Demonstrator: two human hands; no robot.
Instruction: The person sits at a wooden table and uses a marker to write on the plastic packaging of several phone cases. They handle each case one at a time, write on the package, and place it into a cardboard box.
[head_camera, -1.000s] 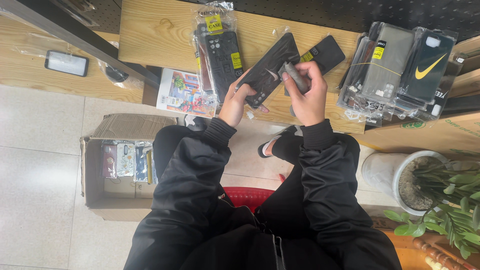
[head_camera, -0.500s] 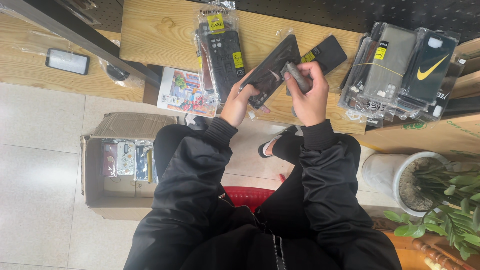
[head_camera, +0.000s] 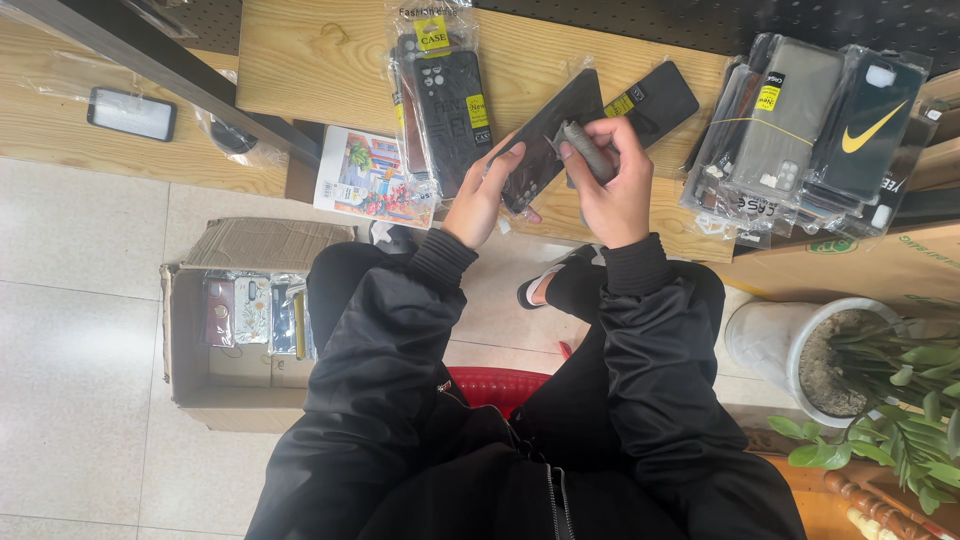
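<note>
Over the front edge of the wooden table, I see both hands meeting on a black phone case, its long axis slanting up to the right. My left hand closes its fingers along the lower edge; my right hand grips a grey case against it (touching, I think). Bagged cases lie just left, a bundled stack well right.

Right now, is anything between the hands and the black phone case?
Nothing visible. The left hand touches the black case directly, and the right hand grips a grey piece against it.
</note>
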